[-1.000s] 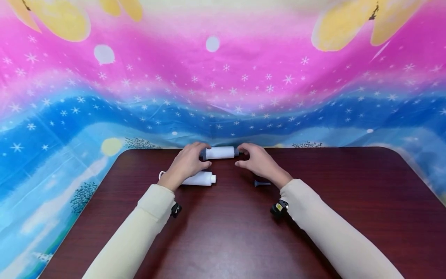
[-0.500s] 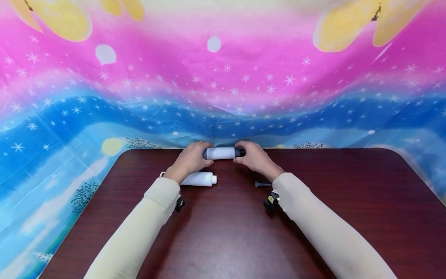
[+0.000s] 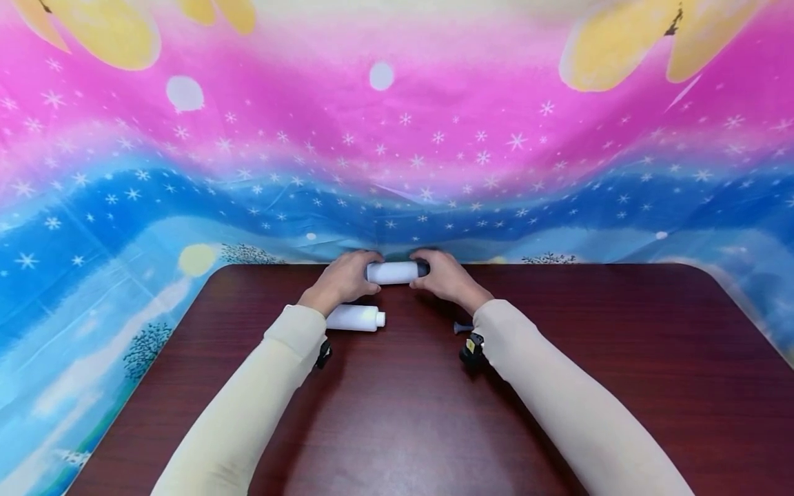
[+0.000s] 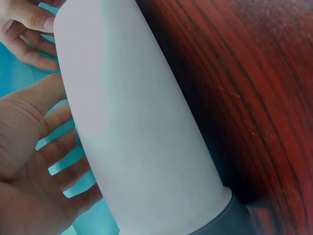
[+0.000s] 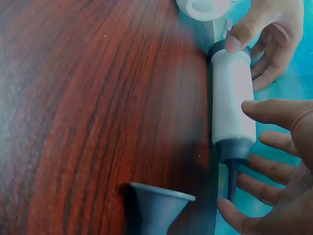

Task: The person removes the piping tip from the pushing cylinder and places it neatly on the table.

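Observation:
A white cylinder with dark grey ends lies crosswise near the table's back edge. Its thin dark spout points right. My left hand grips its left end; in the right wrist view the left thumb presses the dark collar. My right hand is around the right end, thumb in front and fingers behind the spout. A white bottle with a white cap lies nearer me, partly behind my left wrist. Close up in the left wrist view, the bottle hides part of both hands.
A small dark grey funnel-shaped piece lies by my right wrist; the right wrist view shows its wide mouth. The reddish-brown table ends just behind the cylinder, against a patterned cloth.
Both hands have come inward. The right hand has moved left from beside the spout to close round the cylinder's right end, and the left fingers have settled on its left end.

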{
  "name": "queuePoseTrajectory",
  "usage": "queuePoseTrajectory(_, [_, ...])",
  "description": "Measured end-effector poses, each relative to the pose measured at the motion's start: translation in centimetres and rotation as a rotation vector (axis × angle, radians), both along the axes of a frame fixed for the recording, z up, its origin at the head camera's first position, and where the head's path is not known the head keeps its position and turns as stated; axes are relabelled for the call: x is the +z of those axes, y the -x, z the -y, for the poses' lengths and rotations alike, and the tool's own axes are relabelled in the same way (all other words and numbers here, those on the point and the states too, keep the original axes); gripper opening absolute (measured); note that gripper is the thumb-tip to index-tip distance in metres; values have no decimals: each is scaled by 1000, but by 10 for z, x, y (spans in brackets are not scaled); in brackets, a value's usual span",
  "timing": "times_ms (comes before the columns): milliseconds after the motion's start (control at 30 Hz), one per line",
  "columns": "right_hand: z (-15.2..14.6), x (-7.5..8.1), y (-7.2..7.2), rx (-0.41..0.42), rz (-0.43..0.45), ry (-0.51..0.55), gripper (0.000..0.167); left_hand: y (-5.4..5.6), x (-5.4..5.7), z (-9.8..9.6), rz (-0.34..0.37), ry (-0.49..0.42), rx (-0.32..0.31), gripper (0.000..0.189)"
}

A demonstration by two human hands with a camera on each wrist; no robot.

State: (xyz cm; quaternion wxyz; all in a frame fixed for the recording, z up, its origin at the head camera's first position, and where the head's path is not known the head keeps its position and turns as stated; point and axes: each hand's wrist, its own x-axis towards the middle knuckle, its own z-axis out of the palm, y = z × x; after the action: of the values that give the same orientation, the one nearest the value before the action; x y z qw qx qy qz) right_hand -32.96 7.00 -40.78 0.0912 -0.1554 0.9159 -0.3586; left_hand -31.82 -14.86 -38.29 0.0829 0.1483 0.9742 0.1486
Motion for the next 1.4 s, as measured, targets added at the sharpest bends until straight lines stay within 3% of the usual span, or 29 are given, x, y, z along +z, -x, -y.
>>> queuePoseTrajectory(333, [-1, -4, 2, -6, 35, -4, 57, 4, -3, 1, 37, 5, -14, 53])
queuePoseTrajectory(733, [-4, -4, -1, -3, 10, 1, 46, 0, 2, 1, 38, -13, -32, 51])
queuePoseTrajectory(1000, [-11, 9, -16, -12, -33, 61, 39, -10, 11, 4, -10, -81, -61, 55])
queuePoseTrajectory(1400, [-25, 30, -46, 40, -180, 91, 34, -34, 16, 13, -154, -207, -185, 50])
